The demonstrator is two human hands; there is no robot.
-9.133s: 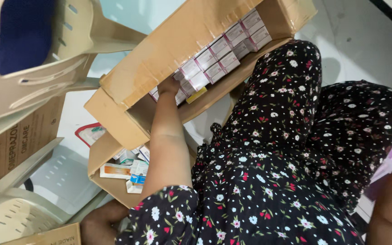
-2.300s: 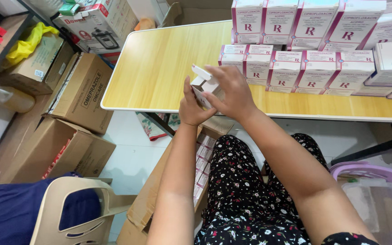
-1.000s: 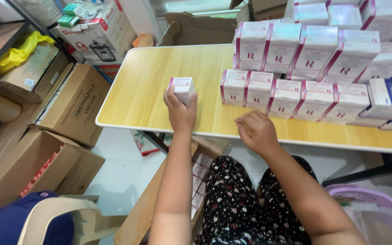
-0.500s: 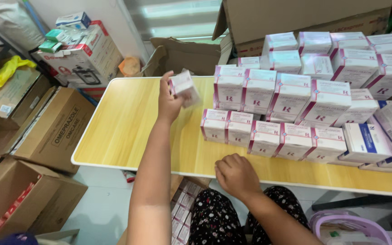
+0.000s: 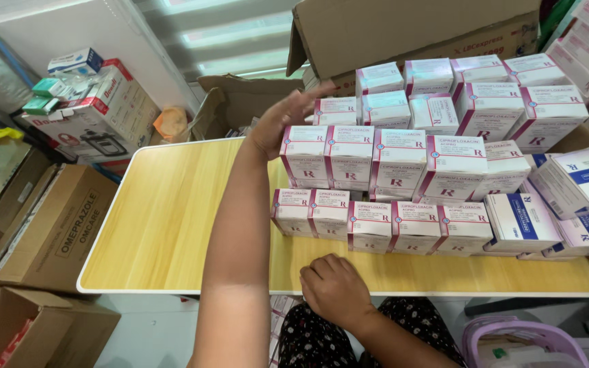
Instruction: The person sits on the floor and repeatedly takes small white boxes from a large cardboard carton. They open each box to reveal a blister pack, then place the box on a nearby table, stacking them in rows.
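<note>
My left hand (image 5: 282, 123) is raised over the yellow table (image 5: 172, 218), fingers stretched out and a little spread, and it presses on the left end of the stack of white and pink boxes (image 5: 403, 163). The palm lies against the top left box (image 5: 304, 151) of the second row. I cannot tell if the fingers are also gripping one small box behind that one, because the hand covers this place. My left forearm goes up from the near edge of the table to the stack.

My right hand (image 5: 335, 289) rests at the near edge of the table, just in front of the lowest row of the stack. The fingers are curled in loosely and they hold nothing.

The stack stands on the right half of the table, in several rows, each row higher and further from me. To the right of the stack lie some white and blue boxes (image 5: 547, 211), touching it. Behind the stack stands a big open cardboard carton (image 5: 403, 31). To the left of the table, on the floor, are brown cartons (image 5: 49, 225), and further behind them a white and red box (image 5: 100, 116) with small packages on top. Below the near right corner of the table is a purple basket (image 5: 512, 341).
</note>
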